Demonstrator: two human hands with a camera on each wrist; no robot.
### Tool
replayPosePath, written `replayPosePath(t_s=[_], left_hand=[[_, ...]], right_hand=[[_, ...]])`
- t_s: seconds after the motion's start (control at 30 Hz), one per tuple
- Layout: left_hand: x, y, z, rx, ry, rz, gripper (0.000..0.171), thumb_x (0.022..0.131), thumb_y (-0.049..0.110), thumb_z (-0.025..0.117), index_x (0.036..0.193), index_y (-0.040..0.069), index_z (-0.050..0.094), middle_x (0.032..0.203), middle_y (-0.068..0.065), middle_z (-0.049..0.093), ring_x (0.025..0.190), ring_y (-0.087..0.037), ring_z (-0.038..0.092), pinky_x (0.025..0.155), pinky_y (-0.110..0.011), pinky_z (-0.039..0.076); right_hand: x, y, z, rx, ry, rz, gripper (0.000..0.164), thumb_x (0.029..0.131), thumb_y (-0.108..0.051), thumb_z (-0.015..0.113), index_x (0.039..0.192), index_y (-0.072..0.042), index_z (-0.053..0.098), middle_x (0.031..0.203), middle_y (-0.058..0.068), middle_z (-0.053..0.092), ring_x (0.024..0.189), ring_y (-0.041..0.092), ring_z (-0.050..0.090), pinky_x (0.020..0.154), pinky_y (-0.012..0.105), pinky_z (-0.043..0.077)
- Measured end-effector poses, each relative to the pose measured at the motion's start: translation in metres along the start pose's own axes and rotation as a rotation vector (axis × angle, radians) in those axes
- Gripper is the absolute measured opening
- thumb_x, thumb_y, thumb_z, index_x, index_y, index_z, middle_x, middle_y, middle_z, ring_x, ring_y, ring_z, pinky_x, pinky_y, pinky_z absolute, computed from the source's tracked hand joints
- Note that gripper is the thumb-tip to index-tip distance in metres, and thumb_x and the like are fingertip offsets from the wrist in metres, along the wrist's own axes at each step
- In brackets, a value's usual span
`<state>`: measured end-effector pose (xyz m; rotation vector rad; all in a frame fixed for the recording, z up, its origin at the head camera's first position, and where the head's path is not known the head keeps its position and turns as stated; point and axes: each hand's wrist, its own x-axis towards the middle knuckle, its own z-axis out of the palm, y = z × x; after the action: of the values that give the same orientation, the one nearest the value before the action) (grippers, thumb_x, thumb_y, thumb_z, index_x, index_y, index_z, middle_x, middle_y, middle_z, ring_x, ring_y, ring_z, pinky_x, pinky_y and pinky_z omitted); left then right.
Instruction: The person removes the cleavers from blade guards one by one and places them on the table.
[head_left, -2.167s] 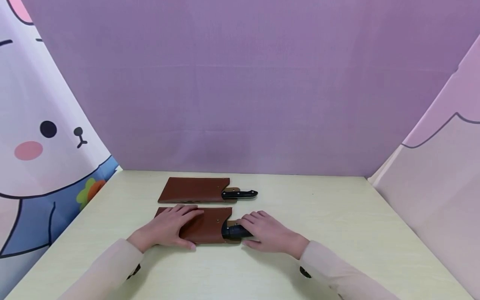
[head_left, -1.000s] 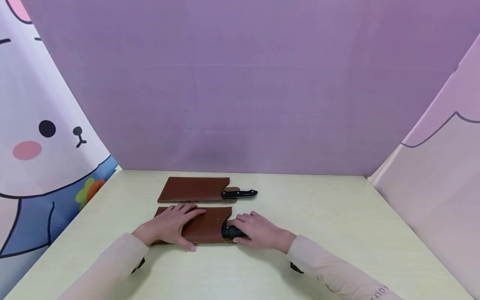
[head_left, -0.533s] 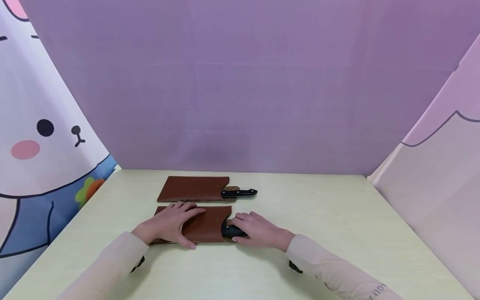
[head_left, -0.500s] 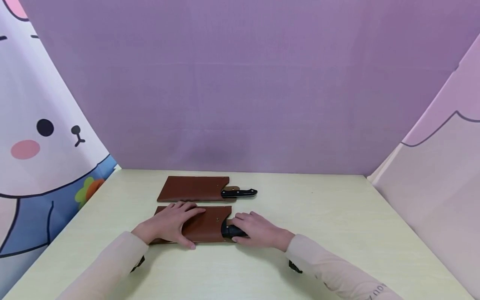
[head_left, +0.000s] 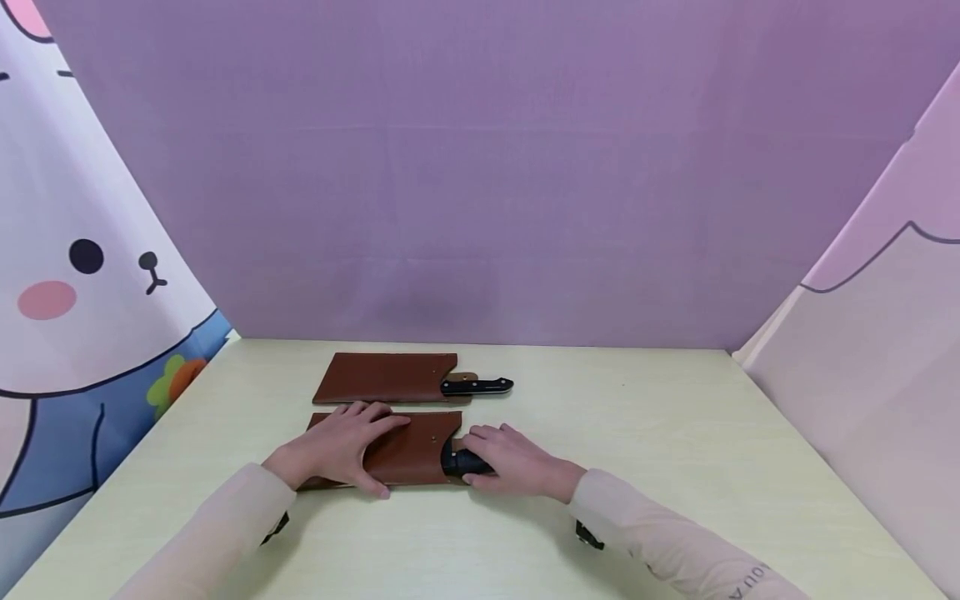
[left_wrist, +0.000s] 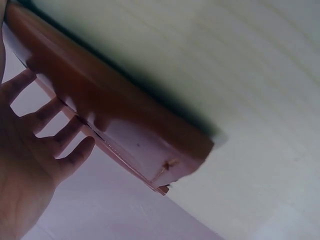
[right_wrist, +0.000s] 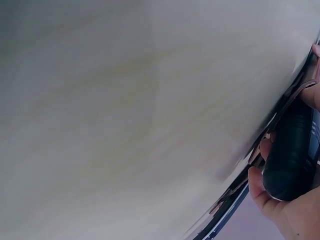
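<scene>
A brown leather sheath (head_left: pixel 412 458) lies flat on the table near the front, with a knife's thick black handle (head_left: pixel 468 462) sticking out of its right end. Its blade is hidden inside. My left hand (head_left: pixel 341 446) rests across the sheath's left part, fingers spread; in the left wrist view, the fingertips (left_wrist: pixel 80 147) lie along the leather's edge. My right hand (head_left: pixel 521 461) grips the handle, fingers over it and thumb at its near side. The right wrist view shows the rounded butt of the handle (right_wrist: pixel 285 170) within the curled right hand (right_wrist: pixel 305 212).
Just behind lies a second brown sheath (head_left: pixel 386 377), parallel to the first, holding a knife with a slim black riveted handle (head_left: pixel 480 387). The pale wooden table (head_left: pixel 660 417) meets a purple backdrop (head_left: pixel 487 192). Printed cloth (head_left: pixel 90 333) hangs at the left.
Since the earliest frame my right hand has shifted left along the handle, closer to the sheath's mouth. My left hand has stayed on the sheath. The last half second shows almost no movement.
</scene>
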<state>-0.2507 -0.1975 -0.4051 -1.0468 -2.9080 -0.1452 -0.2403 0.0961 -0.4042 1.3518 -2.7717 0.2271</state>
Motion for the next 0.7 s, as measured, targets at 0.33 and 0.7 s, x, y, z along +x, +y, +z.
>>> replayPosePath(t_s=[0.33,0.7], left_hand=[[0.0,0.003,-0.004,0.036,0.019,0.013,0.101,0.055,0.079,0.061,0.136,0.023,0.042,0.127,-0.007,0.046,0.113,-0.03,0.045,0.094,-0.053,0.036],[-0.001,0.005,-0.012,0.062,0.06,0.026,0.102,0.054,0.08,0.061,0.136,0.023,0.043,0.125,-0.005,0.046,0.111,-0.028,0.044,0.091,-0.051,0.037]], right_hand=[[-0.001,-0.003,-0.002,0.028,0.01,0.009,0.036,0.086,-0.036,0.06,0.116,-0.017,0.055,0.11,-0.002,0.058,0.094,0.008,0.053,0.079,0.032,0.045],[-0.005,-0.003,-0.004,0.021,0.095,-0.013,0.032,0.085,-0.036,0.06,0.112,-0.018,0.056,0.102,-0.003,0.057,0.086,0.007,0.05,0.07,0.022,0.039]])
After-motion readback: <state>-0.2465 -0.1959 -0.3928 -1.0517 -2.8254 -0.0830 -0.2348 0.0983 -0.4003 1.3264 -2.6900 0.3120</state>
